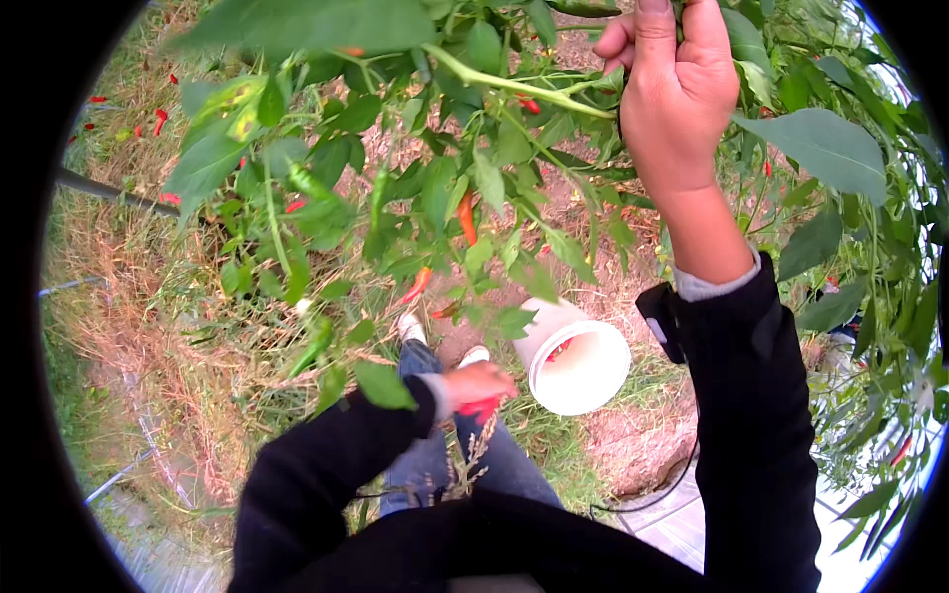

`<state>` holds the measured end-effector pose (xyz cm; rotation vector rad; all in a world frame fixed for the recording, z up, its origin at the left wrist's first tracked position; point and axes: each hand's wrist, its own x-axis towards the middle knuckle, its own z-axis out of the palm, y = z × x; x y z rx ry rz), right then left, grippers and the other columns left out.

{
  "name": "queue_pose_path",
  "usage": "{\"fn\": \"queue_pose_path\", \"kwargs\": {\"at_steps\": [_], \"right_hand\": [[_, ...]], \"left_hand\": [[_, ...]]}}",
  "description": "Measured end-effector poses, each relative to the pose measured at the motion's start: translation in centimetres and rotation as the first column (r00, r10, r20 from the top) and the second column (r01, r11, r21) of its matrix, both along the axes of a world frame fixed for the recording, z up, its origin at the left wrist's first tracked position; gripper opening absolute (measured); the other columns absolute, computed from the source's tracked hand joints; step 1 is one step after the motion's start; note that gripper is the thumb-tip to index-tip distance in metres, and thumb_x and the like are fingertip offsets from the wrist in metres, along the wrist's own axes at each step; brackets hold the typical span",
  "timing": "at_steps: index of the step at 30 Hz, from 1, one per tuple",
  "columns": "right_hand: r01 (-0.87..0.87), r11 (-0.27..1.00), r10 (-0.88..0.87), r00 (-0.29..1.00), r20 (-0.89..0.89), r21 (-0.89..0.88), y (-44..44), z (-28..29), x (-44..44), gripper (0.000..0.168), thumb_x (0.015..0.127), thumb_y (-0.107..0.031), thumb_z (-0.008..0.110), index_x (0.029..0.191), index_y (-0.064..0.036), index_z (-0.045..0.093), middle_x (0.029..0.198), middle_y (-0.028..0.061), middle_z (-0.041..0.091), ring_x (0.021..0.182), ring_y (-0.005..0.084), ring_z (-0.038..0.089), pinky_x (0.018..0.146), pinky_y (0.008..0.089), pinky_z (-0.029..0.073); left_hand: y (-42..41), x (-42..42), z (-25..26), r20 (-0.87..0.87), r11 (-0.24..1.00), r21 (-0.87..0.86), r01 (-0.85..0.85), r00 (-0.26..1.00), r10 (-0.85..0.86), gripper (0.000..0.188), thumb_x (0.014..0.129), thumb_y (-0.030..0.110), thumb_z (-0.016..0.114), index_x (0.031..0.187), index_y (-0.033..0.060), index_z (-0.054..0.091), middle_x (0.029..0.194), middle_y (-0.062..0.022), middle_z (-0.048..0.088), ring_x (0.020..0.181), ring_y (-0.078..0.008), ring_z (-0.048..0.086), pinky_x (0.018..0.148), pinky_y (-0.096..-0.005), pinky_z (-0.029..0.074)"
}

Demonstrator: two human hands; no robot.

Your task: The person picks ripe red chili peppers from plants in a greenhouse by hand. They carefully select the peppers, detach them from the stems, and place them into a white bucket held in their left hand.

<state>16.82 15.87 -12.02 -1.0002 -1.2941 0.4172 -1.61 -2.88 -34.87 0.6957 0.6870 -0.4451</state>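
Observation:
My left hand (478, 383) is low in front of my legs, its fingers curled around several red chili peppers (480, 408), which look blurred. At the top right, my right hand (678, 104) is raised among the leaves and closed on a branch (549, 94) of a pepper plant; the fingertips run to the picture's edge. Orange-red peppers (465, 217) and green ones (313, 347) hang from the plant below the branch. A white plastic bucket (578, 367) stands tilted in view to the right of my left hand, with some red peppers (560, 350) inside.
Red peppers (160, 121) lie on the dry grass at the upper left. A dark pipe (118, 191) crosses the left edge. More pepper plants (830, 244) rise at the right. A thin black cable (652, 502) hangs near paving slabs (671, 522) at the lower right.

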Motion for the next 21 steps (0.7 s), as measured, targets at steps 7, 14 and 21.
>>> {"fn": "queue_pose_path", "kwargs": {"at_steps": [7, 14, 21], "right_hand": [[-0.07, 0.99, 0.066, 0.997, 0.044, 0.122, -0.3, -1.9, 2.5, 0.011, 0.094, -0.01, 0.046, 0.1, -0.002, 0.05, 0.073, -0.002, 0.047, 0.058, 0.004, 0.044, 0.051, 0.0176, 0.037], [0.068, 0.996, -0.078, 0.98, 0.182, 0.063, -3.5, -2.5, 3.5, 0.02, 0.094, -0.006, 0.043, 0.112, -0.003, 0.049, 0.068, 0.0006, 0.051, 0.058, 0.006, 0.047, 0.053, 0.0191, 0.039], [0.129, 0.982, -0.115, 0.988, 0.107, -0.137, -3.6, -7.1, 7.4, 0.025, 0.094, -0.002, 0.038, 0.118, -0.004, 0.047, 0.07, -0.0001, 0.048, 0.064, 0.0054, 0.043, 0.057, 0.0177, 0.036]], "left_hand": [[-10.6, 16.5, -8.3, -0.141, 0.961, 0.265, 0.08, 0.989, -0.044, 0.073, 0.083, 0.048, 0.051, 0.134, -0.0002, 0.03, 0.121, -0.0295, 0.048, 0.112, -0.0332, 0.051, 0.091, -0.0365, 0.04], [-7.1, 9.3, -6.4, 0.175, 0.78, 0.62, -0.086, 0.984, -0.031, 0.04, 0.079, 0.031, 0.055, 0.103, 0.0, 0.057, 0.092, -0.0168, 0.063, 0.088, -0.0308, 0.06, 0.081, -0.0376, 0.044], [5.3, -14.3, 8.4, -0.051, 0.75, 0.661, 0.031, 0.999, 0.004, 0.027, 0.085, 0.028, 0.061, 0.098, 0.0037, 0.064, 0.091, -0.005, 0.066, 0.084, -0.0121, 0.06, 0.077, -0.0274, 0.048]]}}
